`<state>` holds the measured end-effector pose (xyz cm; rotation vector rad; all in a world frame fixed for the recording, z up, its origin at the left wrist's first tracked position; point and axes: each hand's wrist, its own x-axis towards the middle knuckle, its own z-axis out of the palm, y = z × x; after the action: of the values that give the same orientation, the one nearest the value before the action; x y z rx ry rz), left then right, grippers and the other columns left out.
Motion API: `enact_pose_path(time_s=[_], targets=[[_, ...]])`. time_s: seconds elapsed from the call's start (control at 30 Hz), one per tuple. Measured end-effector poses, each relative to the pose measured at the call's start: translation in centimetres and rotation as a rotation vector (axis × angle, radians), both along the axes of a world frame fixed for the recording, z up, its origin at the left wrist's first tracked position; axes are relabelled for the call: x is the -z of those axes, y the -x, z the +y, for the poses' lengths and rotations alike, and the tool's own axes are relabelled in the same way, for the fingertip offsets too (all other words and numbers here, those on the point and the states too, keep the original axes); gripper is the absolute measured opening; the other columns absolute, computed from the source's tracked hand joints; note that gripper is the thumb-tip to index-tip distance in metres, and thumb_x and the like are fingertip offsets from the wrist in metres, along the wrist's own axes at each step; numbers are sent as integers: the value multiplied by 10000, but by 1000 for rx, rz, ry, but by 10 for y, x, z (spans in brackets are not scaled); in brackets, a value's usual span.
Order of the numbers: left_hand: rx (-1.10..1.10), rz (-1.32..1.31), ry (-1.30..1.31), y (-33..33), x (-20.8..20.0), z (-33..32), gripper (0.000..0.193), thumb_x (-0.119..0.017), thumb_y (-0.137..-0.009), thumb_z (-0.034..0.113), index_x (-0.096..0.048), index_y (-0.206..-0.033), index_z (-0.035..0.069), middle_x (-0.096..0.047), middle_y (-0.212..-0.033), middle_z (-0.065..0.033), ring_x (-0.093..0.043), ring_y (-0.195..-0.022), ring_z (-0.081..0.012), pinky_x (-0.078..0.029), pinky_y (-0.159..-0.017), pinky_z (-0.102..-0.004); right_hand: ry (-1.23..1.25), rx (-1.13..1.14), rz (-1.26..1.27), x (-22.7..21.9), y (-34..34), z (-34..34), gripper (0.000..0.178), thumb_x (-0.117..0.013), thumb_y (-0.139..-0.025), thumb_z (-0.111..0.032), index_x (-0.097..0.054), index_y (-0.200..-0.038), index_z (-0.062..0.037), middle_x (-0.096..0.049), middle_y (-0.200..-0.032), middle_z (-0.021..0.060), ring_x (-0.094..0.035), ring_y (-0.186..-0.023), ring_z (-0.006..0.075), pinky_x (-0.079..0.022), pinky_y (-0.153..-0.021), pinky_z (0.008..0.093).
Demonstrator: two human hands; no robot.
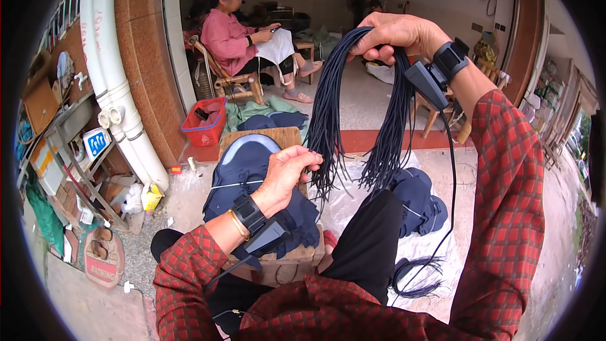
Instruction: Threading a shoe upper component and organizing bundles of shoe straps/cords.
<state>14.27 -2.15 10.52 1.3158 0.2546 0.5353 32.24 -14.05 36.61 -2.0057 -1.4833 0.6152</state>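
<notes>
A thick bundle of dark navy cords is draped over the fingers of my right hand, raised at the upper right. Its two halves hang down with loose ends. My left hand is closed in a pinch at the lower left edge of the bundle, on cord ends there. On a wooden stool in front of me lies a pile of navy fabric pieces, tied with a pale strip and showing a light curved patch on top. It sits just under my left hand.
Another tied navy stack lies on plastic sheeting to the right, near a loose cord coil. Beyond the doorway, a person in pink sits with white cloth. A red basket and white pipes stand left.
</notes>
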Motion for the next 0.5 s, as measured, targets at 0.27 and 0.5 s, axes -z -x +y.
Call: enact_pose_path(time_s=[0.27,0.5], targets=[[-80,139,-185,7,16,3,91,-647,-846,76,-617,-761,70,-668,-780,-29,-598,-685,-68,-438,-547,-195,-78,-46,-33,-25,-9,-7,206,-622,-899,-145,-644,-974,45,-517,-581,-45,-405,-407,-9,-347,-360,152],[-1,107,-179,9,10,2,36,-645,-878,92,-647,-870,57,-683,-861,-28,-618,-772,-73,-469,-608,-203,-92,-40,151,-38,-13,-14,137,-660,-862,-87,-665,-750,-8,-606,-622,10,-465,-447,60,-383,-428,219]])
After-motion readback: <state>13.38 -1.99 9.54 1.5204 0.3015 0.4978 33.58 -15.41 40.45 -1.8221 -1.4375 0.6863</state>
